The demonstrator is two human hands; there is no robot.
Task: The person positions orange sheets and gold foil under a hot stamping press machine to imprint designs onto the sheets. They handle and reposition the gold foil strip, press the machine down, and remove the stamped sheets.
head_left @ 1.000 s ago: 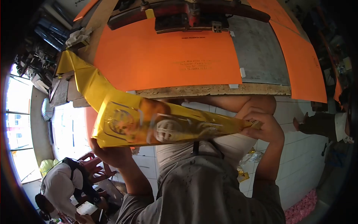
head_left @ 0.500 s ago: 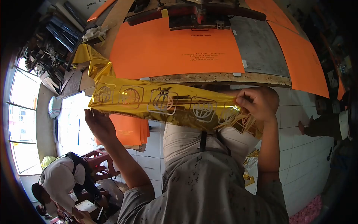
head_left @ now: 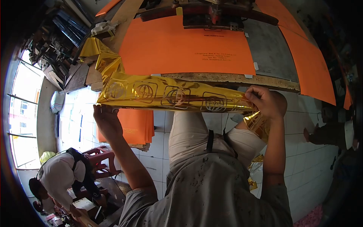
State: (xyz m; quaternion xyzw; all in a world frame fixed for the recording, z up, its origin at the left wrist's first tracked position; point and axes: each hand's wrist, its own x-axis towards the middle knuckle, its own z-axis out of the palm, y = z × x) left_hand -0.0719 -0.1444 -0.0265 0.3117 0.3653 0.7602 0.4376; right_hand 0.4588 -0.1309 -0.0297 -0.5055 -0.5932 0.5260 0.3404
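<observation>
A long strip of shiny gold foil [head_left: 177,96] with printed round emblems stretches between my two hands, just below the table's front edge. My left hand [head_left: 107,119] pinches its lower left corner. At the other end my right hand [head_left: 266,102] grips the bunched foil, and a crumpled part hangs under the fist. The foil's far left part runs up over the table's left corner. Beyond it an orange printed sheet [head_left: 181,53] lies under a dark red metal frame [head_left: 215,14].
A grey plate [head_left: 270,53] and another orange sheet [head_left: 312,64] lie to the right on the table. Orange sheets [head_left: 138,126] are stacked below left. One person [head_left: 64,170] bends at lower left; another person's hand [head_left: 312,135] shows at right.
The foil, slanted and partly blurred earlier, has turned flatter and is pulled straighter. My left hand has risen, uncovering the orange stack below. The whole view has shifted slightly.
</observation>
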